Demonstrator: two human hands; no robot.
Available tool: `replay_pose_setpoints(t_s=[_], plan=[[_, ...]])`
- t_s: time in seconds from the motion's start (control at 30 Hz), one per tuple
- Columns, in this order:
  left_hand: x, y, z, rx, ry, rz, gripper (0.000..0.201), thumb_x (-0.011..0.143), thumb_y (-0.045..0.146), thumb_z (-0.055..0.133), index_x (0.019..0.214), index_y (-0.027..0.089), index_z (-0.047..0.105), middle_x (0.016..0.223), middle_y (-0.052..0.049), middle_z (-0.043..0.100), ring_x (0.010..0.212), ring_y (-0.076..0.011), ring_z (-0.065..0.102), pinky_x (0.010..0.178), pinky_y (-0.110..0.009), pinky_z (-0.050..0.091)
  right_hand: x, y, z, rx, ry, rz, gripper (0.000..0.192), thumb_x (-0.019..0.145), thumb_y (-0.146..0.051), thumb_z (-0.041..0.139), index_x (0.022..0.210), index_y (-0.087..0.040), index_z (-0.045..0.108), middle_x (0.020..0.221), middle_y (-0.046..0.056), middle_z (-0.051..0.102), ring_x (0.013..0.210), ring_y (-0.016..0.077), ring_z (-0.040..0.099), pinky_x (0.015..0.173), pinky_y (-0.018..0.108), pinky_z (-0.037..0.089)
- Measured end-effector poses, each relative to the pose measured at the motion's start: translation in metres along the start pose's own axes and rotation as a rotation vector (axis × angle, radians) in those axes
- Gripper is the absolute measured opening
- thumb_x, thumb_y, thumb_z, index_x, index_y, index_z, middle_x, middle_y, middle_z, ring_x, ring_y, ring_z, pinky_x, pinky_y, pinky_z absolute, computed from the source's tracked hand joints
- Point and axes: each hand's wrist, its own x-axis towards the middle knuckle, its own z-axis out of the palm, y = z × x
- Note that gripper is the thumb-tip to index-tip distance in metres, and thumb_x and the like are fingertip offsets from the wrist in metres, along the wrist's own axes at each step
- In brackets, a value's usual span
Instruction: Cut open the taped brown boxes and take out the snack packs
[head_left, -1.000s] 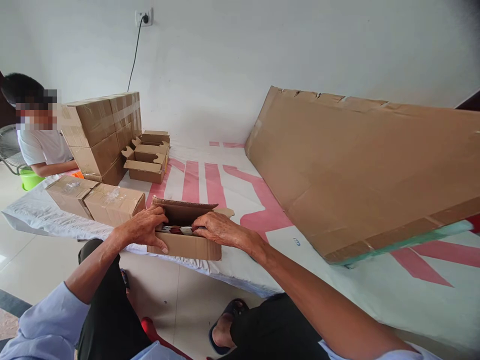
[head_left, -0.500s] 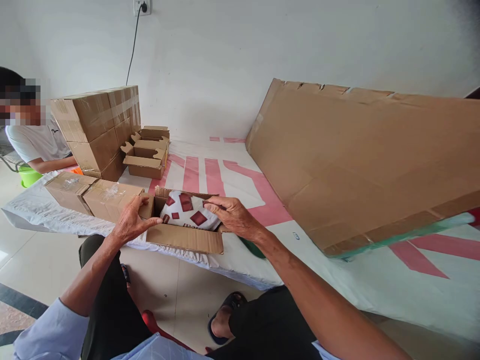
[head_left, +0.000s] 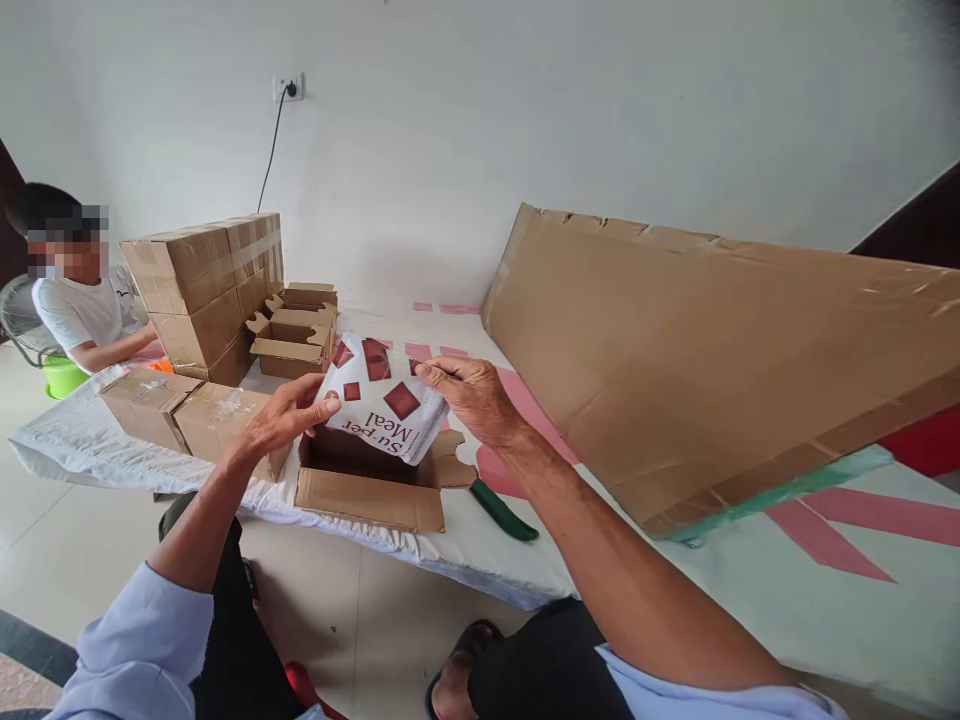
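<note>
1. The packet, white with dark red squares, hangs tilted between your hands, above the open box. Whether its lower edge touches the carton: cannot tell.
2. Your left hand grips the packet's near-left edge, thumb on the printed face. Your right hand pinches the upper right corner. Risk: the corner grip is small, so a slip there would swing the packet down from your left hand.
3. Film looks thin and creased. Pulling your hands apart could stretch or tear it at the pinched corner; contents not visible.
4. The side flap sticks out below your right hand. A low pass could snag the packet on it or tip the box.
5. The green object, beside that flap and near your right wrist, lies close to the tabletop edge. A forearm sweep could knock it off; identity unclear.
6. Two taped boxes sit just beside and beyond your left hand. Elbowing outward could shove them, and perhaps the box stack beyond.
</note>
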Motion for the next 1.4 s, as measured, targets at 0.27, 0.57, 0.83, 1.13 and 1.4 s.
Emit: replay_pose_setpoints(t_s=[0.27,0.57,0.83,1.13,1.4], plan=[[0.016,-0.018,0.016,-0.331,0.150,-0.073,0.065,0.075,0.066,0.089,0.112,0.015,0.072,0.097,-0.007,0.076,0.078,-0.0186,0.072,0.057,-0.025,0.059,0.005,0.003,0.026,0.335,0.078,0.102,0.062,0.077,-0.083,0.074,0.096,-0.024,0.070,0.093,0.005,0.077,0.085,0.0240,0.070,0.074,0.036,0.056],[0.029,0.000,-0.016,-0.275,0.056,-0.060,0.050,0.073,0.052,0.094,0.100,0.012,0.079,0.079,-0.006,0.077,0.064,-0.0159,0.070,0.053,-0.023,0.050,0.001,-0.009,0.010,0.402,-0.232,0.259,0.070,0.069,-0.075,0.089,0.110,-0.020,0.077,0.093,0.005,0.078,0.077,0.0187,0.069,0.063,0.029,0.054],[0.058,0.022,-0.010,-0.201,-0.016,-0.061,0.056,0.074,0.050,0.096,0.114,0.014,0.080,0.081,-0.006,0.080,0.066,-0.0175,0.070,0.060,-0.027,0.050,-0.015,-0.013,0.031,0.558,-0.252,0.414,0.054,0.061,-0.058,0.100,0.093,-0.020,0.080,0.077,0.006,0.081,0.063,0.0235,0.072,0.048,0.032,0.054],[0.014,-0.021,0.008,-0.536,0.013,-0.028,0.083,0.072,0.052,0.097,0.141,0.018,0.069,0.127,-0.018,0.079,0.104,-0.0352,0.079,0.076,-0.038,0.063,-0.031,0.018,0.052,0.846,0.170,0.283,0.053,0.069,-0.055,0.097,0.107,-0.027,0.075,0.108,0.005,0.086,0.093,0.0294,0.080,0.069,0.042,0.069],[0.042,-0.042,-0.003,-0.573,0.129,0.038,0.066,0.065,0.037,0.103,0.119,0.012,0.076,0.103,-0.014,0.084,0.087,-0.0280,0.080,0.074,-0.034,0.061,-0.032,0.055,0.073,0.684,0.088,0.307,0.049,0.071,-0.052,0.092,0.109,-0.027,0.075,0.110,0.006,0.084,0.103,0.0306,0.077,0.085,0.046,0.064]])
